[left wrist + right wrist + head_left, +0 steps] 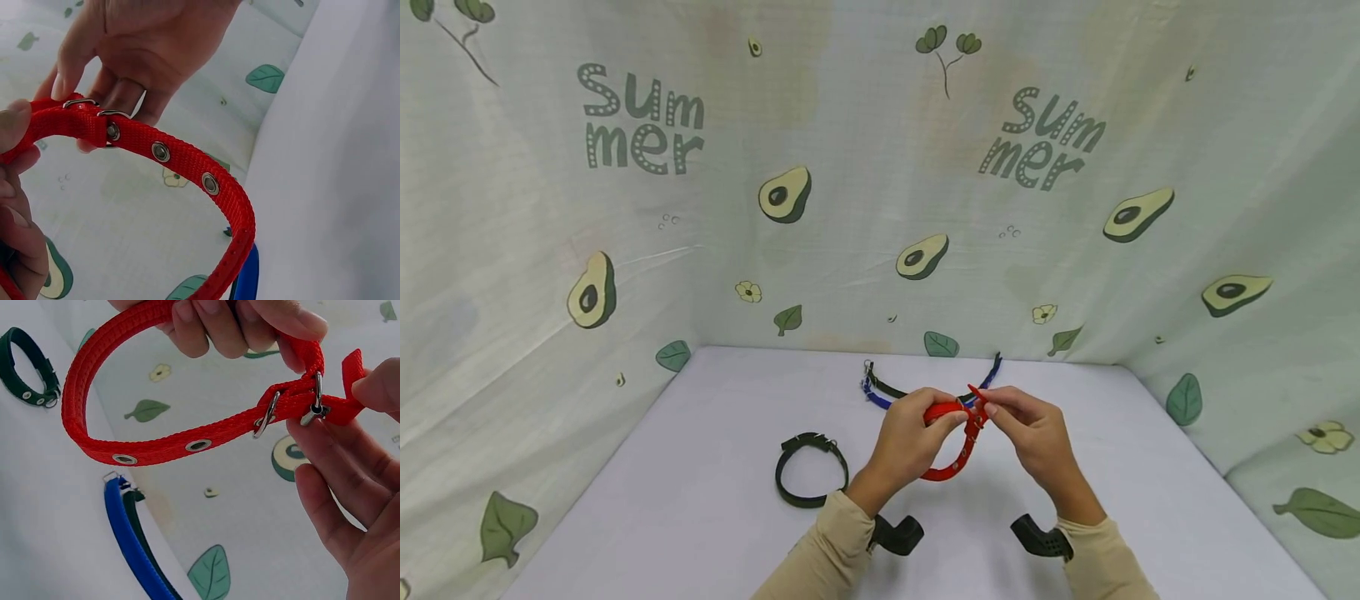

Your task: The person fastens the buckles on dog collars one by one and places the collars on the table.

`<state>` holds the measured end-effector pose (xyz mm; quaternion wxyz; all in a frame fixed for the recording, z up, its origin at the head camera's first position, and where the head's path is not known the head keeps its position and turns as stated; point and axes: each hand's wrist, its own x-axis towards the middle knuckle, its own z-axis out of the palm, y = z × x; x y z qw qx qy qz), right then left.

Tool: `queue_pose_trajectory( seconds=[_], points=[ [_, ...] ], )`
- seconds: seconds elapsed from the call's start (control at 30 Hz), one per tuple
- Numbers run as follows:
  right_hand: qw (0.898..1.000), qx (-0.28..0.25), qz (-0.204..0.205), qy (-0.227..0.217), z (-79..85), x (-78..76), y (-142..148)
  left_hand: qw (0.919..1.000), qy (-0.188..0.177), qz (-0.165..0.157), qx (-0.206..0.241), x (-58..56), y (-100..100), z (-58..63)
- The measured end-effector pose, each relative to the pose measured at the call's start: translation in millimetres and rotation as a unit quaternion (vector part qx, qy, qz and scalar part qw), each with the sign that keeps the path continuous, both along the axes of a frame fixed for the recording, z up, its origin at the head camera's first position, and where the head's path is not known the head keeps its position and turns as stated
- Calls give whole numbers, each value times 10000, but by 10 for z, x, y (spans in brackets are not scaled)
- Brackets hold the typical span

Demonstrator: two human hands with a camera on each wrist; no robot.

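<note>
A red webbing collar (942, 475) with metal eyelets forms a loop held above the white table. Its metal buckle (318, 394) and D-ring (269, 415) lie between the two hands, with the strap's end running through the buckle. My left hand (902, 437) grips the band just left of the buckle, thumb on top. My right hand (1033, 429) pinches the pointed strap tip (353, 365) between thumb and fingers, and its other fingers spread beneath the buckle in the right wrist view.
On the table (722, 467) a buckled dark green collar (801, 502) lies to the left. Farther back, a blue collar (876, 399) and another dark collar (889, 389) lie stretched out side by side. A printed cloth (850, 108) hangs behind and at both sides.
</note>
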<state>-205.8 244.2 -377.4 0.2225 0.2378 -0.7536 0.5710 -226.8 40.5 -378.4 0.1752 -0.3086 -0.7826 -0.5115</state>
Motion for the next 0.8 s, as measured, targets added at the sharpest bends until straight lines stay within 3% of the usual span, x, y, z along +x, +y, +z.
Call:
queue_pose_trajectory(
  seconds=[0.3,0.53,0.8],
  points=[
    [9992,36,390,-68,-4,-20,32,9997,48,-209,89,-48,-30,-16],
    [9978,154,592,267,-5,-21,12,9996,35,-264,136,-44,-41,-29],
    [9969,460,521,370,-7,-3,7,9992,102,-356,125,-43,-22,-50]
  ],
)
